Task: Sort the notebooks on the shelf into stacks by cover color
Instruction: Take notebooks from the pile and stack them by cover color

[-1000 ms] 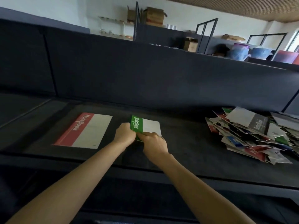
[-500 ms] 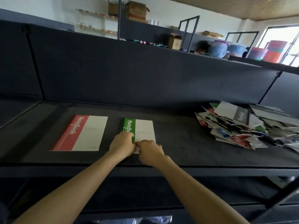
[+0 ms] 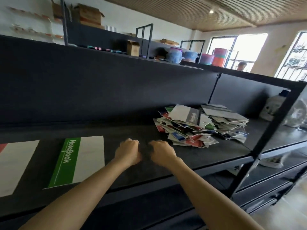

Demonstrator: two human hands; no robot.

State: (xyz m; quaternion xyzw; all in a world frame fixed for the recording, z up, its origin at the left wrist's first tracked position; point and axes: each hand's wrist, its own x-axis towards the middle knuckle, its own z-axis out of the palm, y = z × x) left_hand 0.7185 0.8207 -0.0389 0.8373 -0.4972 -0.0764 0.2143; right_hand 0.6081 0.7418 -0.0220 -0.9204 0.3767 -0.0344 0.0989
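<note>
On the dark shelf (image 3: 126, 130) a green notebook (image 3: 78, 161) lies flat, and a red notebook (image 3: 16, 163) lies apart on its left, cut by the picture edge. The left grip (image 3: 128, 152) and right grip (image 3: 162, 153) are close together between the green notebook and a loose pile (image 3: 199, 130) of mixed notebooks. Both have curled fingers and hold nothing. A grey notebook (image 3: 184, 114) lies on top of the pile.

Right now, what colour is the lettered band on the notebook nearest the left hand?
Green band with white lettering; head view.

Green-and-white notebook (image 3: 78, 161) (white lettering), red-and-white notebook (image 3: 15, 163), black shelf (image 3: 132, 128), pile (image 3: 196, 128) apparently red, blue, green, grey
</note>
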